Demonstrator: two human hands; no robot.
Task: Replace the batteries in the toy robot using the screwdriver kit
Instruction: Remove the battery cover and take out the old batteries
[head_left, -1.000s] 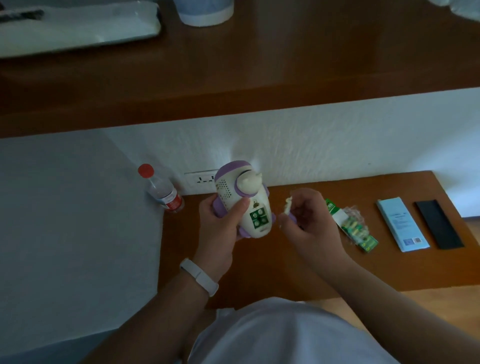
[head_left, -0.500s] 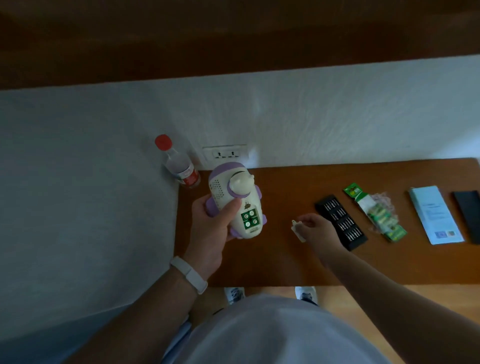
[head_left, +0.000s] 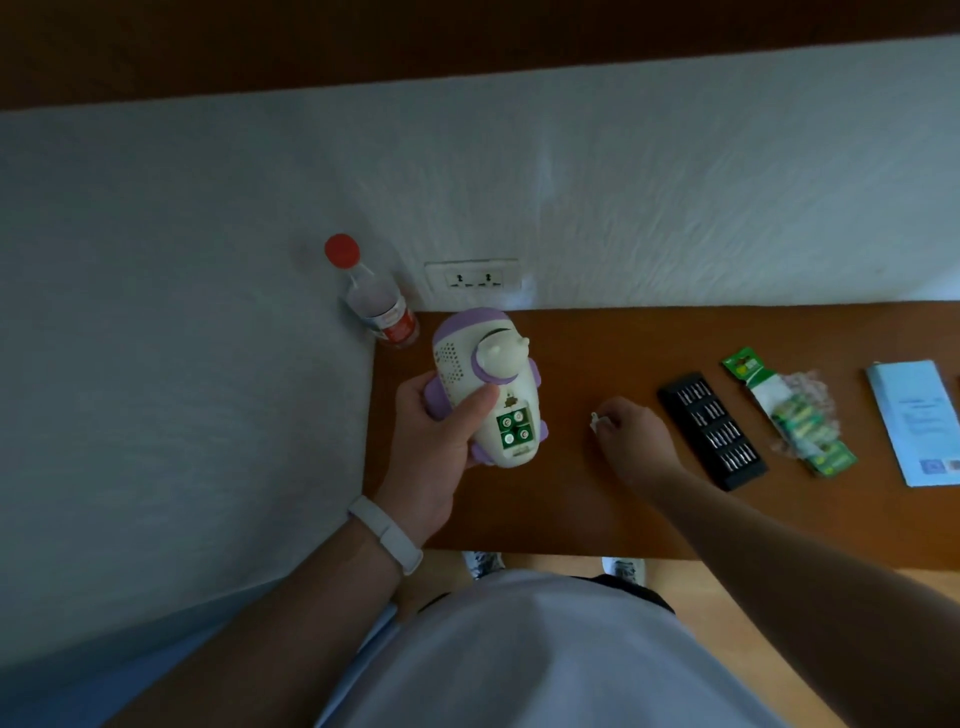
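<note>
My left hand (head_left: 439, 441) grips the white and purple toy robot (head_left: 485, 387) above the left end of the brown table (head_left: 561, 499). Its back faces me, and the battery bay (head_left: 515, 428) is uncovered, showing green batteries inside. My right hand (head_left: 631, 441) is low at the table top, fingers pinched on a small white piece (head_left: 596, 420) that looks like the battery cover. The black screwdriver bit tray (head_left: 711, 428) lies just right of that hand. A green pack of batteries (head_left: 792, 415) lies beyond the tray.
A clear bottle with a red cap (head_left: 376, 299) stands at the table's back left corner, by a wall socket (head_left: 472, 278). A light blue booklet (head_left: 919, 421) lies at the far right. White wall rises behind, and my torso fills the bottom.
My right hand has gone from beside the toy down and right to the table top with the small white piece. The view has tilted down, uncovering the bit tray.
</note>
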